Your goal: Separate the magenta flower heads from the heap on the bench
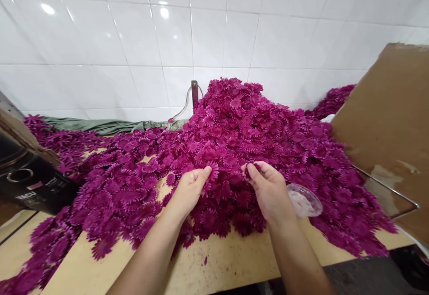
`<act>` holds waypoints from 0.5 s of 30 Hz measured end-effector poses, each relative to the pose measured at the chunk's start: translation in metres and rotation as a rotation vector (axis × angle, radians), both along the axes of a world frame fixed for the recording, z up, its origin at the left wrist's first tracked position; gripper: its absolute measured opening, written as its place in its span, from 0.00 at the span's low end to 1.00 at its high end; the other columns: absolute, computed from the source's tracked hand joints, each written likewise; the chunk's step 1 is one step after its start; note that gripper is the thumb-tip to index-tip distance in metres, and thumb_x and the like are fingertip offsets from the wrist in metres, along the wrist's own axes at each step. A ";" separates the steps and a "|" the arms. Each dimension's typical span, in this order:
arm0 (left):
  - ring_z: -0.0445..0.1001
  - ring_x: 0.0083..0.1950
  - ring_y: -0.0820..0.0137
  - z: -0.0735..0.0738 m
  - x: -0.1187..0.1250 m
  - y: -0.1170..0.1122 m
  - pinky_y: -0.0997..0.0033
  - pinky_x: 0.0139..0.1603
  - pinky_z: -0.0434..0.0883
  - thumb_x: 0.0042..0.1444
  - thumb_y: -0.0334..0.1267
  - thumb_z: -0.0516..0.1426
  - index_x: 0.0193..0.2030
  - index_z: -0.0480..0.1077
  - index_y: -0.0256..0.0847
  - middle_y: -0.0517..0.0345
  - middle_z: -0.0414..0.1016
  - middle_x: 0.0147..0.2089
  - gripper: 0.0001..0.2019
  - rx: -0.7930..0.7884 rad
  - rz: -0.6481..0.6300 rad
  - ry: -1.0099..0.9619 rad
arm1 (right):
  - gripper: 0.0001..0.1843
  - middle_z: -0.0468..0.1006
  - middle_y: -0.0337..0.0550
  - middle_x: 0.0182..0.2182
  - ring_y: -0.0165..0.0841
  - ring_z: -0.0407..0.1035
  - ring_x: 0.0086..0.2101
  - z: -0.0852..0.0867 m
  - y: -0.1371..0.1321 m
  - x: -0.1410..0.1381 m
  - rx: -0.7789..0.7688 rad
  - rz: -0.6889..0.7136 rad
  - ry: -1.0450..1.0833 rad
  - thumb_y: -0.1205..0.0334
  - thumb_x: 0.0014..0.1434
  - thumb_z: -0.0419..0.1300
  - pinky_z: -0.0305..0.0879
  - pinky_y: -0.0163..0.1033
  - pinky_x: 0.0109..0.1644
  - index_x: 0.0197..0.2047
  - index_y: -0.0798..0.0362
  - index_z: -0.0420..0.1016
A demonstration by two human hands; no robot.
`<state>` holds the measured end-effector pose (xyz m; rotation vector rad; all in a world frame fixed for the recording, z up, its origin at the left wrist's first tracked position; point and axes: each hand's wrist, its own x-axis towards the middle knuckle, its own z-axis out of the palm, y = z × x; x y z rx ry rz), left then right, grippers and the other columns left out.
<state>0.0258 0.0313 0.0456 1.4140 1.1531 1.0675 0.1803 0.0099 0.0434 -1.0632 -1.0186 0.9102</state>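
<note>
Single pieces appear to be picked from the heap of magenta fabric flowers (241,125), which is piled on the wooden table (217,263) against the tiled wall (134,40) and spreads to both sides; the step is judged to be done best if only 1 layer is pinched at its edge and lifted straight off, so that neighbours are not dragged along and the slope is not brought sliding toward the table edge. The left hand (189,190) is laid on the front of the heap, nearly closed; 1 flower head (212,170) is pinched between thumb and forefinger, the other fingers being curled under. The right hand (270,192) is held just beside it, likewise narrowed to a pinch; a small purple piece (252,167) is gripped at the fingertips, though its exact shape cannot be made out. A clear plastic cup (304,200) lies against the heap just to the right of that hand; a cardboard sheet (385,120) is propped at the right, and a black box (30,187) is seen at the left.
</note>
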 end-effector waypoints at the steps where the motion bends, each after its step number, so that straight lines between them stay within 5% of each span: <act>1: 0.46 0.19 0.78 0.001 -0.001 0.001 0.75 0.21 0.48 0.40 0.62 0.52 0.14 0.50 0.42 0.69 0.46 0.16 0.25 0.014 0.010 0.014 | 0.08 0.72 0.37 0.25 0.29 0.65 0.28 0.002 -0.001 0.001 0.029 0.025 -0.022 0.57 0.49 0.60 0.62 0.36 0.35 0.28 0.53 0.70; 5: 0.45 0.19 0.78 0.002 0.004 -0.001 0.75 0.21 0.47 0.39 0.65 0.51 0.14 0.50 0.42 0.69 0.45 0.16 0.27 0.018 -0.077 0.035 | 0.03 0.74 0.43 0.39 0.33 0.66 0.41 0.006 -0.008 -0.012 0.157 0.258 -0.222 0.63 0.49 0.59 0.61 0.39 0.47 0.28 0.53 0.72; 7: 0.44 0.20 0.78 0.002 0.009 -0.003 0.75 0.21 0.47 0.39 0.65 0.50 0.15 0.50 0.42 0.69 0.45 0.16 0.27 0.003 -0.103 -0.004 | 0.03 0.74 0.43 0.35 0.33 0.67 0.39 0.005 -0.010 -0.021 0.136 0.265 -0.288 0.64 0.50 0.58 0.62 0.39 0.45 0.27 0.53 0.72; 11: 0.44 0.19 0.78 0.003 0.009 -0.007 0.75 0.20 0.47 0.41 0.63 0.50 0.16 0.49 0.42 0.69 0.44 0.17 0.26 -0.019 -0.149 -0.007 | 0.06 0.71 0.37 0.22 0.29 0.64 0.25 0.003 -0.005 -0.022 0.039 0.054 -0.308 0.60 0.50 0.57 0.61 0.36 0.31 0.26 0.54 0.70; 15: 0.48 0.18 0.77 0.006 -0.001 -0.005 0.75 0.21 0.52 0.46 0.56 0.51 0.15 0.51 0.42 0.69 0.46 0.16 0.22 0.067 0.024 0.074 | 0.09 0.71 0.37 0.24 0.29 0.63 0.26 0.004 0.006 -0.001 0.053 -0.157 -0.106 0.56 0.48 0.58 0.61 0.36 0.33 0.30 0.53 0.70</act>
